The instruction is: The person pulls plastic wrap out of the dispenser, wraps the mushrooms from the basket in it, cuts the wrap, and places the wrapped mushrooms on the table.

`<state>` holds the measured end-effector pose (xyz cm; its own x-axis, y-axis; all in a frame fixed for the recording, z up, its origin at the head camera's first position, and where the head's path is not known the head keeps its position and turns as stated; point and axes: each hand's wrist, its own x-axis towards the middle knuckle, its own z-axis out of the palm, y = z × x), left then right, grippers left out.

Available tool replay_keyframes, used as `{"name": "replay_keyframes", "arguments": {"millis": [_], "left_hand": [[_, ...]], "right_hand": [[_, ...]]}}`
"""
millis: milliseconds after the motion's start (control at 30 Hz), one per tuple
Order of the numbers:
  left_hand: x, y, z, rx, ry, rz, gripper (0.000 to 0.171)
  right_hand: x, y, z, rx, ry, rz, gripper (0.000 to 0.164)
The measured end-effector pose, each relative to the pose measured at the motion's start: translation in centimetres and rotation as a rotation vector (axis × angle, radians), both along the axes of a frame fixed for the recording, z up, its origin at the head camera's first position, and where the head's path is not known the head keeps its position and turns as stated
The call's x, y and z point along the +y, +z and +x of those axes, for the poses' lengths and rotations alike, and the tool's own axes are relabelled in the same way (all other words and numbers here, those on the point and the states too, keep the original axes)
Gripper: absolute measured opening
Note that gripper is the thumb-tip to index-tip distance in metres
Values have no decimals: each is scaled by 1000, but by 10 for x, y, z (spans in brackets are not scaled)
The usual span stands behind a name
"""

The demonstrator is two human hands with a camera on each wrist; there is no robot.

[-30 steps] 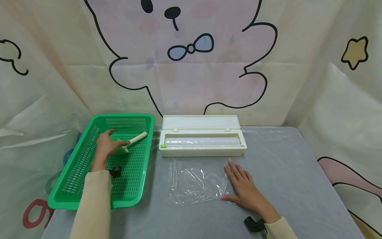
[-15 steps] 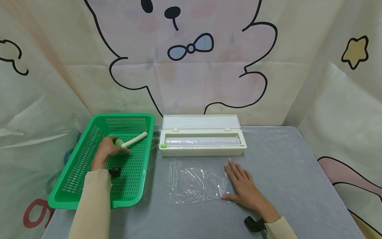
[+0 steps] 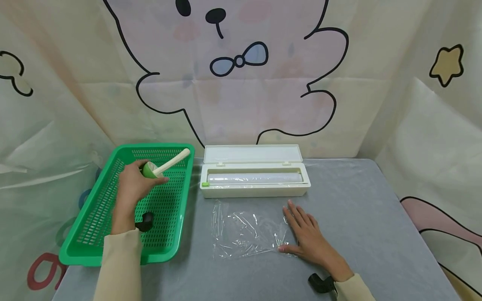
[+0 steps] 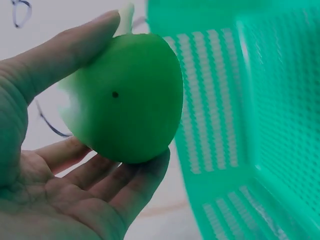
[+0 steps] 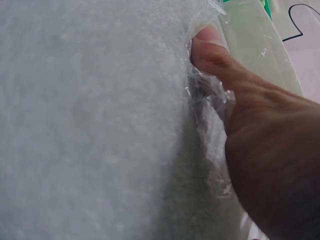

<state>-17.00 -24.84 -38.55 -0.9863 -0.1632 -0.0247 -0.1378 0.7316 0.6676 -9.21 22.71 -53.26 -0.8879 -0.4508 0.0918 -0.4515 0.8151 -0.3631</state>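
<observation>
My left hand (image 3: 133, 184) is over the green basket, its thumb and fingers round a rounded green bowl-shaped piece (image 3: 150, 170) with a long pale stick (image 3: 173, 162) slanting up to the right. Up close in the left wrist view, the piece (image 4: 135, 100) is smooth with one dark dot; the thumb lies along its top, the fingertips under it. My right hand (image 3: 310, 242) rests flat, fingers straight, on the right edge of a clear sheet of cling film (image 3: 248, 232) on the table. In the right wrist view, crumpled film (image 5: 212, 95) lies beside the thumb.
The green basket (image 3: 183, 213) stands at the left of the grey table (image 3: 376, 234). Behind the film is a white cling film dispenser (image 3: 256, 191), lid raised, with a roll (image 3: 256, 178) inside and a green slider (image 3: 205, 184). A printed curtain hangs behind and at both sides.
My left hand has closed its fingers round the green piece and lifted it from the basket floor, the pale stick rising with it. The right hand and film have stayed put.
</observation>
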Motion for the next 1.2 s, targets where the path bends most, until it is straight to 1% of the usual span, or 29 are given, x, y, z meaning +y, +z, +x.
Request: {"name": "replay_keyframes", "arguments": {"millis": [100,233,367,500,567,633,767,867,967,1100,1200], "left_hand": [[20,8,7,42,-29,19,85],[52,11,12,76,-83,62,82],[85,7,17,87,-165,108,78],[117,-1,24,91,-242,134,77],[131,-8,27,88,-270,145,76],[144,-18,30,80,-302,159,76],[165,-44,34,59,-352,163,75],[177,-64,37,36,-380,148,74],[186,-81,39,17,-406,125,73],[194,-95,41,3,-434,104,76],[195,-100,42,0,-443,98,79]], "right_hand": [[0,0,0,7,2,-2,114],[-1,-1,0,17,3,-5,114],[0,-3,0,23,5,-12,114],[0,-3,0,20,1,-16,116],[-1,-2,0,11,-6,-18,117],[-1,-1,1,1,-13,-23,118],[-2,1,1,-7,-15,-34,119],[-2,1,1,7,-7,-37,119],[-1,1,1,21,-1,-39,120],[0,1,1,14,2,-34,120],[1,2,0,12,3,-39,120]]}}
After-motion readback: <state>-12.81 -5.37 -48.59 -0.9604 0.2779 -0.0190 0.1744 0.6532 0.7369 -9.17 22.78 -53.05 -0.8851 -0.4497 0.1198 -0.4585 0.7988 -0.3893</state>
